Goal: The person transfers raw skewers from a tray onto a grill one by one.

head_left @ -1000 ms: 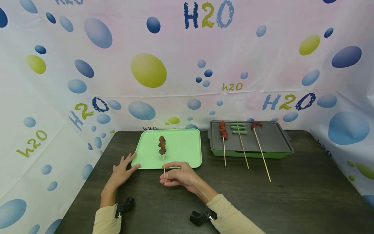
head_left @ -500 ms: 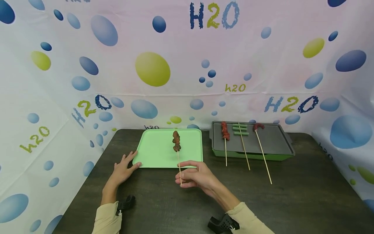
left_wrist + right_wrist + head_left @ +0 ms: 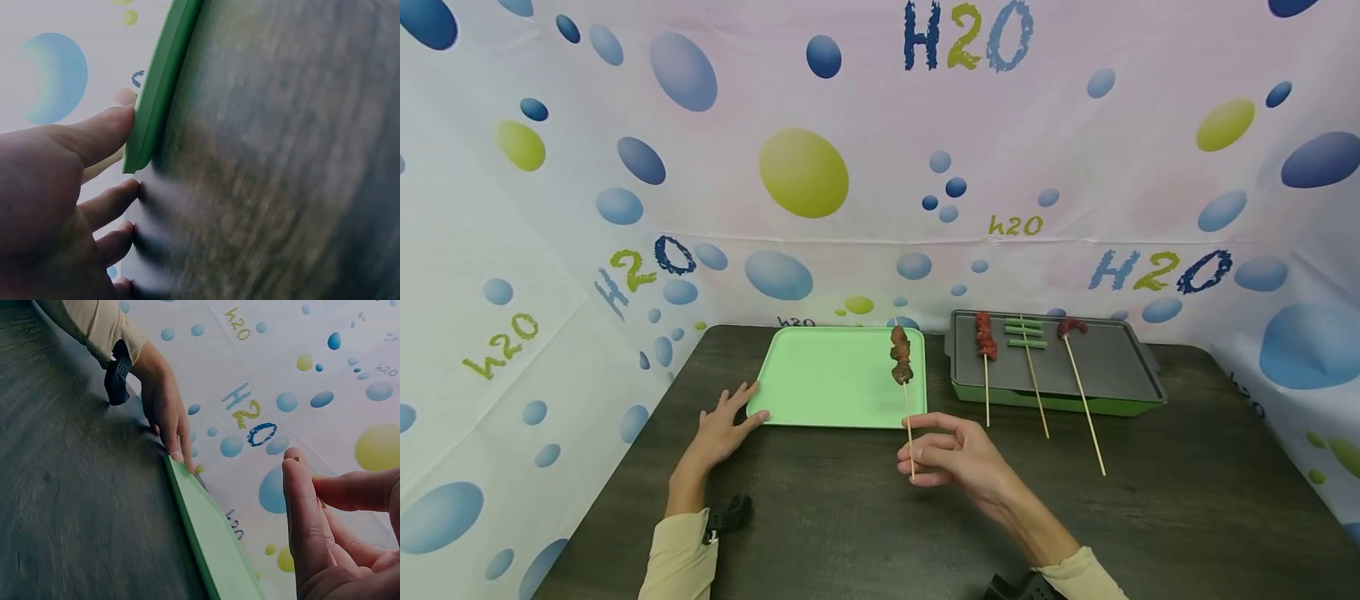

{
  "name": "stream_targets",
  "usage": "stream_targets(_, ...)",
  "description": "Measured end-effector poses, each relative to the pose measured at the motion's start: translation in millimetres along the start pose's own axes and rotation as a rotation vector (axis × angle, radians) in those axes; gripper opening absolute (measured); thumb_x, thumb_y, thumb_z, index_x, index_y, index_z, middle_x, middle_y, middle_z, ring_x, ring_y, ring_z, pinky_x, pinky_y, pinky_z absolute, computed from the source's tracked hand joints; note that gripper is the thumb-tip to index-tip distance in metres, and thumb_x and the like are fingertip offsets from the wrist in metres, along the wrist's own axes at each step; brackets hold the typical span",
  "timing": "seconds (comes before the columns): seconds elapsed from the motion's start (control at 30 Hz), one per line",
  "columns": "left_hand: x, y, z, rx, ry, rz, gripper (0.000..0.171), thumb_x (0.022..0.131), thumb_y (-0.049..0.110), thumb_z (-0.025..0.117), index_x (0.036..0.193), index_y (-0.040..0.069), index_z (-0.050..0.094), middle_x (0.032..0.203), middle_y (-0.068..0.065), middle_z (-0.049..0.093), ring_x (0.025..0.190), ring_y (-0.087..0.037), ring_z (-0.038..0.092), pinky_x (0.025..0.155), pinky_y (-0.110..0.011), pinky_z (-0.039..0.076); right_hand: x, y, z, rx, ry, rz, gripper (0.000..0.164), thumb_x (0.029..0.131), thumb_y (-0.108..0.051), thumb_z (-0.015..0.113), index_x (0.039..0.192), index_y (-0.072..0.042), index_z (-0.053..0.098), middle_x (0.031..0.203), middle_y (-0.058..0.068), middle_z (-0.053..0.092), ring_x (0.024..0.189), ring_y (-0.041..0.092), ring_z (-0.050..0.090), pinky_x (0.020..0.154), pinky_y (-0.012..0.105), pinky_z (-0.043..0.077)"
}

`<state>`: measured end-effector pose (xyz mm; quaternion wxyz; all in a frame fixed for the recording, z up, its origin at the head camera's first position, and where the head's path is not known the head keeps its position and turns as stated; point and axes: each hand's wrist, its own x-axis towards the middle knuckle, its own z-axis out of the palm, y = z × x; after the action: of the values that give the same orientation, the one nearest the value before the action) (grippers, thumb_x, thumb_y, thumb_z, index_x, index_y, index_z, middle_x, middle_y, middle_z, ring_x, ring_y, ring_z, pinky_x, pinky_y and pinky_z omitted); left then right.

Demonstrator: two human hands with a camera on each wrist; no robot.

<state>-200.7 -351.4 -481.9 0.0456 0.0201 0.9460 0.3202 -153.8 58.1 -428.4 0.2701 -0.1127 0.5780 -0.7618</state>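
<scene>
My right hand (image 3: 958, 458) pinches the lower stick of a brown meat skewer (image 3: 901, 356) between thumb and fingers. The meat end points away, over the right side of a light green tray (image 3: 827, 375). In the right wrist view only a bit of the stick's end shows at the fingertips. At the tray's near left corner rests my left hand (image 3: 718, 433), fingers spread. The left wrist view has its thumb against the green rim (image 3: 159, 94), with several fingertips on the dark table.
Right of the tray stands a grey-topped green grill (image 3: 1105, 367). Across it lie a red meat skewer (image 3: 986, 337), a green vegetable skewer (image 3: 1026, 343) and a skewer with a curled reddish piece (image 3: 1072, 327). Their sticks overhang the front. A patterned curtain (image 3: 805, 171) hangs behind the table.
My right hand has carried the brown meat skewer rightward, from the middle of the tray to its right side. My left hand has stayed at the tray corner; the head view has shifted slightly.
</scene>
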Motion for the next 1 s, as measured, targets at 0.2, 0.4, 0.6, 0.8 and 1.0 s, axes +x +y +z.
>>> stream_targets(0.2,-0.2,-0.5,-0.4,0.001,0.003,-0.004,0.074,0.106,0.036,0.058,0.162,0.001,0.026,0.165,-0.031,0.016,0.150,-0.058,0.000,0.108,-0.082,-0.007,-14.1,-7.6,-14.7,-0.041,0.009,-0.026,0.057,0.096,-0.002,0.069,0.146,0.011,0.044,0.108,0.020,0.074,0.094,0.023,0.076,0.082,0.039,0.061)
stream_targets(0.4,-0.1,-0.7,0.1,0.006,0.006,0.008,0.073,0.106,0.035,0.059,0.161,0.000,0.026,0.164,-0.032,0.016,0.150,-0.058,0.000,0.107,-0.082,-0.006,-26.5,-17.4,-30.0,-0.085,0.028,-0.057,0.056,0.098,-0.005,0.069,0.146,0.009,0.045,0.107,0.016,0.075,0.096,0.024,0.076,0.082,0.040,0.061)
stream_targets(0.6,-1.1,0.1,-0.9,-0.004,0.009,0.003,0.072,0.106,0.033,0.059,0.161,-0.001,0.026,0.164,-0.033,0.015,0.150,-0.059,0.000,0.107,-0.082,-0.007,-33.5,-31.3,-47.6,-0.121,0.008,-0.085,0.056,0.099,-0.005,0.067,0.147,0.010,0.044,0.107,0.013,0.076,0.096,0.022,0.076,0.082,0.039,0.061)
stream_targets(0.8,-0.7,-1.1,-0.9,-0.001,0.004,0.009,0.072,0.106,0.034,0.058,0.161,0.000,0.026,0.164,-0.031,0.016,0.150,-0.058,0.001,0.108,-0.082,-0.006,-44.4,-41.6,-69.1,-0.164,-0.006,-0.118,0.052,0.102,-0.003,0.063,0.148,0.010,0.043,0.108,0.011,0.076,0.098,0.021,0.076,0.083,0.038,0.061)
stream_targets(1.0,0.0,-1.6,-0.5,-0.001,0.006,0.014,0.073,0.106,0.035,0.059,0.161,0.000,0.027,0.165,-0.031,0.017,0.150,-0.058,0.001,0.108,-0.082,-0.005,-54.9,-49.0,-92.3,-0.195,0.007,-0.162,0.046,0.103,0.000,0.059,0.147,0.003,0.049,0.110,0.012,0.076,0.100,0.023,0.075,0.083,0.039,0.060)
